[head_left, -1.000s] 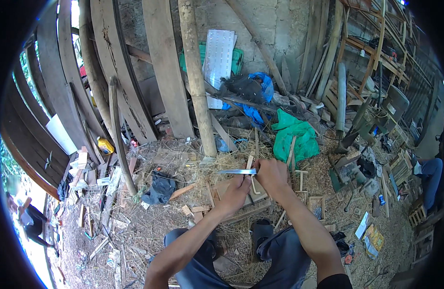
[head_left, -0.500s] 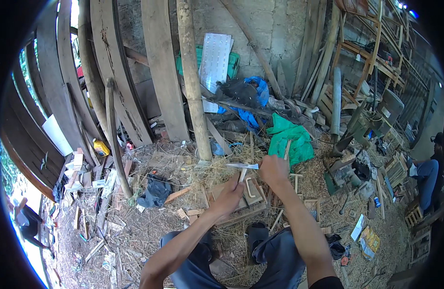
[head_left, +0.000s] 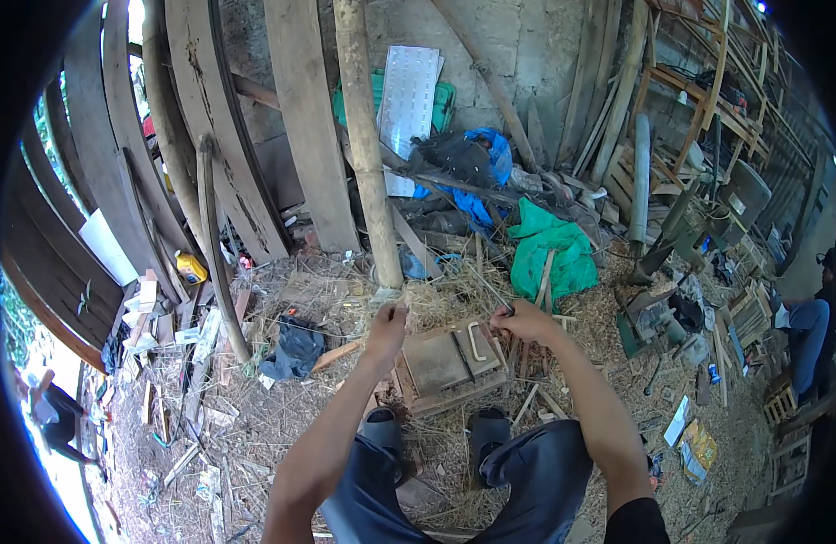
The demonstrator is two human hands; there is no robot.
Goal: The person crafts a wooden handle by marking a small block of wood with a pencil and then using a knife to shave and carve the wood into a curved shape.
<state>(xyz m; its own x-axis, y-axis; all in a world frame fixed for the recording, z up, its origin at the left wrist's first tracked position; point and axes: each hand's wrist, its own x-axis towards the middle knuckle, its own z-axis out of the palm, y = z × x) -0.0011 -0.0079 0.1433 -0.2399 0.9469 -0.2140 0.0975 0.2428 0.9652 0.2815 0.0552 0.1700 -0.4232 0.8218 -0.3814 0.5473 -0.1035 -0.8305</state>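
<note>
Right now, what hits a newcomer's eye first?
The bright green sheet on the floor, just beyond the right hand, grabs attention first. Next are the white panel standing near the back wall and the yellow jug on the left. In the middle, a wooden box sits just beyond the shoes, a pale hook-shaped piece on top.

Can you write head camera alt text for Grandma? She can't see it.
A person's right hand grips a thin tool near a wooden block bearing a pale hooked piece; the left hand is curled nearby. A crumpled green sheet lies beyond.
</note>
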